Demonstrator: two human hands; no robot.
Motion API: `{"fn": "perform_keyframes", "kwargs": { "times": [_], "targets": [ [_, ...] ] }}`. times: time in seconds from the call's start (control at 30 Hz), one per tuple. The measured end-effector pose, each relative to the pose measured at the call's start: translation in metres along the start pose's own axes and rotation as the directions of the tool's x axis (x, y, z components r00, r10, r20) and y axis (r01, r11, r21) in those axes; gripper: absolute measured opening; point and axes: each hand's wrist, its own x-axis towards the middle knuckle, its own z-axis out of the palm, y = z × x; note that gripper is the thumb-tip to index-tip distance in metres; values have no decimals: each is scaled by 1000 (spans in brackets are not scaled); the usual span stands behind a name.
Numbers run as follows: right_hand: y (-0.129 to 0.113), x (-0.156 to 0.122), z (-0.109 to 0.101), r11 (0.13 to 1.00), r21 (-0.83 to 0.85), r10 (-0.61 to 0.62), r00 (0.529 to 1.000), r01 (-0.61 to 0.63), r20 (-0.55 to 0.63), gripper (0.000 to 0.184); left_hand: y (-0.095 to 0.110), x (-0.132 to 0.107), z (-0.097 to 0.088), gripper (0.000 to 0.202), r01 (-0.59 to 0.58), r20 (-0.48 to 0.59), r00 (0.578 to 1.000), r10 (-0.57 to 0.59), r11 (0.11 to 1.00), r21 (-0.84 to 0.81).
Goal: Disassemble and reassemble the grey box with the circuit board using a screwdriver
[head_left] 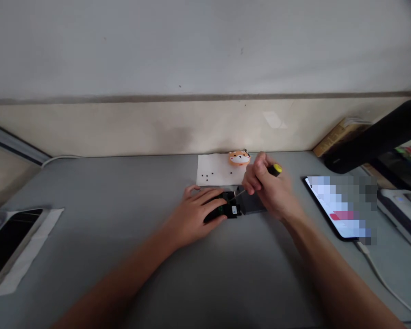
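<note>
My left hand (pixel 198 214) lies over an opened black electronic device (pixel 233 210), its fingers and thumb gripping the sides. Green circuit board shows between the fingers, and a small white label sits on the device's right end. In my right hand (pixel 267 185) is a screwdriver (pixel 276 170) with a black and yellow handle. The thin shaft slants down to the left, its tip at the device near my left fingertips; exact contact is too small to tell. A dark grey flat panel (pixel 252 203) adjoins the device on the right, partly under my right hand.
Behind the device, white paper (pixel 221 165) carries several tiny dark screws (pixel 207 176) and an orange dog-face case (pixel 239 158). A lit phone (pixel 339 208) with a cable and a power strip (pixel 402 212) are right. Far left is a black-screened device (pixel 12 242) on paper.
</note>
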Motion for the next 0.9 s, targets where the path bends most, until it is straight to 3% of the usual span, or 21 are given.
{"fn": "perform_keyframes", "kwargs": {
  "times": [0.3, 0.5, 0.63, 0.8, 0.9],
  "targets": [
    [-4, 1, 1, 995, 101, 15, 1000, -16, 16, 35, -1, 0, 0, 28, -3, -14, 1000, 3, 1000, 8],
    [-2, -1, 1, 989, 132, 60, 998, -64, 31, 58, 0, 0, 0, 28, -5, -2, 1000, 5, 1000, 5],
    [-3, 1, 5, 993, 116, 5, 1000, -2, -19, 53, 1, 0, -1, 27, 10, 5, 1000, -10, 1000, 0],
    [-9, 2, 8, 973, 222, 67, 998, -64, -4, 36, 1, 0, -1, 27, 9, 5, 1000, -9, 1000, 6],
    [-7, 0, 5, 976, 210, 61, 998, -59, -3, 40, 0, -1, 0, 28, 5, -1, 1000, -5, 1000, 16]
  ]
}}
